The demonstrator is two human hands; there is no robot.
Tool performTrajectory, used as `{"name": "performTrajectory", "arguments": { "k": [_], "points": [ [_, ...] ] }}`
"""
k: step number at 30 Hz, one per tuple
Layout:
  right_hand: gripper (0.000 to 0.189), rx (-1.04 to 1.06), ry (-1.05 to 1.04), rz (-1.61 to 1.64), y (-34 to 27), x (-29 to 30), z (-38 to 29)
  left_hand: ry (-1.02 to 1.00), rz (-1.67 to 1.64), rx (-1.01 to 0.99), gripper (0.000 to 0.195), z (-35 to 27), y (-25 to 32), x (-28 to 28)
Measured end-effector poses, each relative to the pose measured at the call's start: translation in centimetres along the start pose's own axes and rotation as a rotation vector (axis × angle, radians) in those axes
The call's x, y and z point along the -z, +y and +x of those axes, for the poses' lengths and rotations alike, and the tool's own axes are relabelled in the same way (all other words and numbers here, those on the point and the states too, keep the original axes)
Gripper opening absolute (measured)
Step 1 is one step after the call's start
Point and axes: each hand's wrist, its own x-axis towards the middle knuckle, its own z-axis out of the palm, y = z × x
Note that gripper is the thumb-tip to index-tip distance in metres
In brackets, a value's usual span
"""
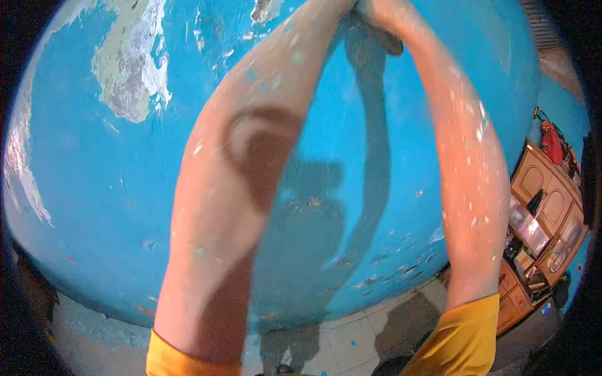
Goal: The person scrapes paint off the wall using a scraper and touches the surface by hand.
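Both my arms reach up along a blue painted wall [141,188]. My left hand is out of view past the top edge; only its forearm shows, with paint flecks on the skin. Part of my right hand [388,40] shows at the top, close to the wall, with shaded fingers curled below the wrist. Whatever it may hold is cut off by the frame. Paint has come away in a large grey and white patch [131,66] at the upper left. A smaller bare patch [265,10] lies near the top, left of my hands.
A wooden cabinet [548,188] with doors and cluttered shelves stands at the right. A red object [552,143] rests on top of it. Below the wall is a tiled floor [350,336] with blue paint chips. Chipped spots [400,272] mark the lower wall, and my shadow falls across it.
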Motion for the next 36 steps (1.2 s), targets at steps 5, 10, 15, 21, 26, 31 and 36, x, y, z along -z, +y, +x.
{"name": "performTrajectory", "arguments": {
  "k": [5,10,15,21,26,31,36],
  "points": [
    [0.068,0.054,0.046,-0.308,1.5,0.3,2.9,0.174,-0.264,-0.017,0.044,2.2,-0.2,-0.5],
    [0.066,-0.077,0.114,0.106,-0.1,2.1,6.1,0.111,0.003,0.011,0.046,6.1,1.9,1.2],
    [0.062,0.2,0.009,-0.059,2.3,2.1,3.5,0.049,-0.079,0.019,0.044,2.7,0.8,-1.2],
    [0.064,-0.27,0.193,0.688,3.2,1.5,7.0,0.205,-0.133,0.046,0.047,4.8,3.1,-1.4],
    [0.063,0.246,0.024,-0.405,3.9,2.2,8.6,0.12,-0.016,-0.068,0.044,6.4,1.2,-0.8],
    [0.068,-0.092,0.137,0.265,1.7,1.8,5.8,0.099,-0.137,0.123,0.042,4.1,3.6,0.2],
    [0.079,0.131,0.186,-0.064,1.6,2.3,5.2,0.107,0.039,-0.008,0.042,4.7,0.6,-0.7]
  ]
}}
